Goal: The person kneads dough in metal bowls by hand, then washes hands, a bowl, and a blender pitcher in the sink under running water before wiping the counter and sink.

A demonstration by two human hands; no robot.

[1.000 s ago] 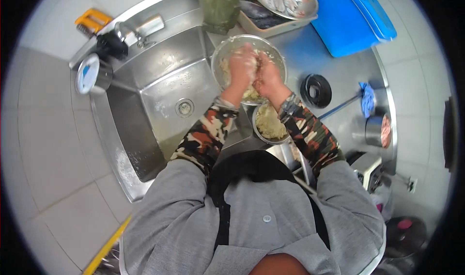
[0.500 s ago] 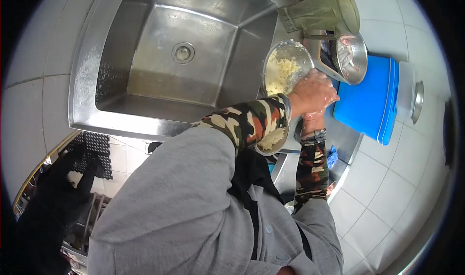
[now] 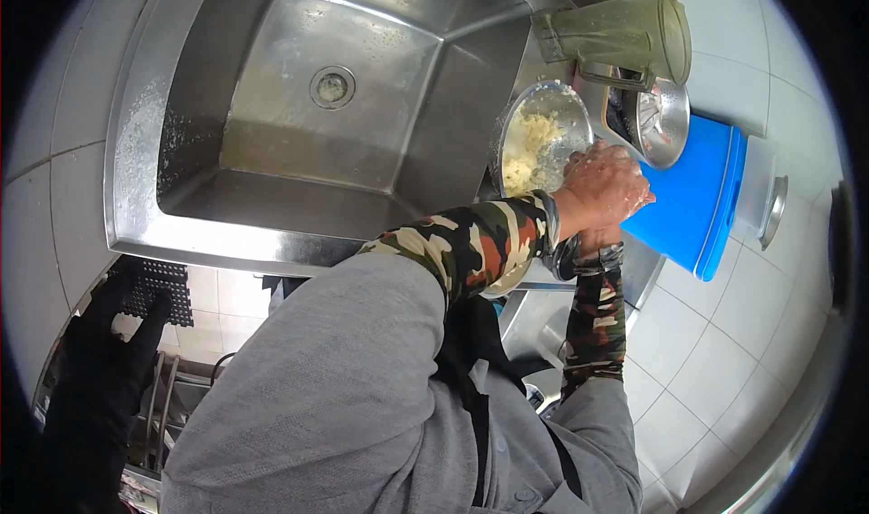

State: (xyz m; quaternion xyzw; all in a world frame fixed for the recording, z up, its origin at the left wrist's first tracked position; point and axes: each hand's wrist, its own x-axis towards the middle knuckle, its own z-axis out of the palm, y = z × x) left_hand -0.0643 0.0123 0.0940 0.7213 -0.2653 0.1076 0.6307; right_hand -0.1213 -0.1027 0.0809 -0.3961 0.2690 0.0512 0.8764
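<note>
Left hand [image 3: 605,183] covers right hand [image 3: 598,236], together by the bowl [image 3: 568,123] (round, mouth facing up).

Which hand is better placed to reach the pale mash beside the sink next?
Probably the left hand: it lies on top, near the rim of the bowl. The right hand, mostly hidden beneath it, looks farther from the mash.

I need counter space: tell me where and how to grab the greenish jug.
Probably by its handle, coming from the picture's lower side: the handle juts out that way from the jug, forming a loop to wrap a grip around.
</note>
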